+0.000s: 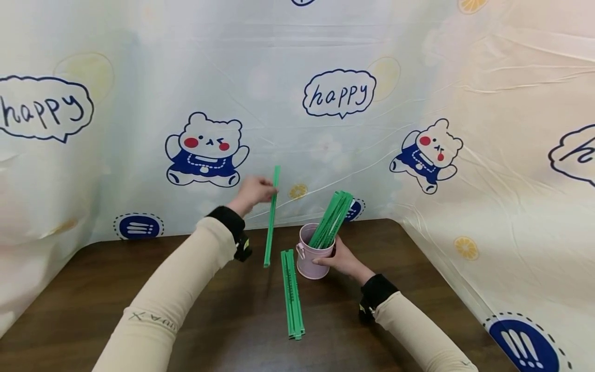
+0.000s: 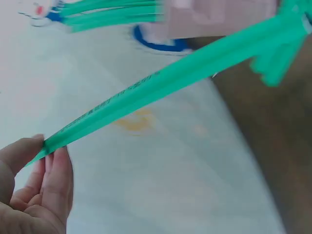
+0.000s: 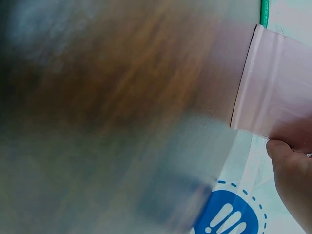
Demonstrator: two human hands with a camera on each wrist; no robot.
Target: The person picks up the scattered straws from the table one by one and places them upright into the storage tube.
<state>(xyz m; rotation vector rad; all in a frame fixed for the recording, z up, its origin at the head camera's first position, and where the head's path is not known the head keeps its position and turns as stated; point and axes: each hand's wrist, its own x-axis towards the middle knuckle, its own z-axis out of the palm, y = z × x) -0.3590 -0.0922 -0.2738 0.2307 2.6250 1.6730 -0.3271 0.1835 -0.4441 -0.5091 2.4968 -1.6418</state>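
So, one green strip (image 1: 271, 217) stood nearly upright, w/ its lower end down on the brown table (image 1: 93, 299), just left of the pink cup (image 1: 312, 258). The left hand (image 1: 253, 192) pinched it near the top, thumb & fingers (image 2: 53, 170) closed on the strip's end; the wrist view showed the strip (image 2: 161, 90) running away from the fingertips toward the cup. The right hand (image 1: 343, 258) gripped the pink cup from its right side, fingers wrapped round the wall; in the right wrist view only a thumb (image 3: 287, 161) on the cup (image 3: 278, 92) was clear, rest was blurred. A bunch of green strips (image 1: 332, 219) leaned out of the cup, tilted up & to the right. A small pile of green strips (image 1: 291, 294) lay flat on the table, just in front of the cup & between both forearms, apart from either hand. Behind the table hung a plastic sheet (image 1: 325, 144) printed w/ bears & "happy" bubbles.
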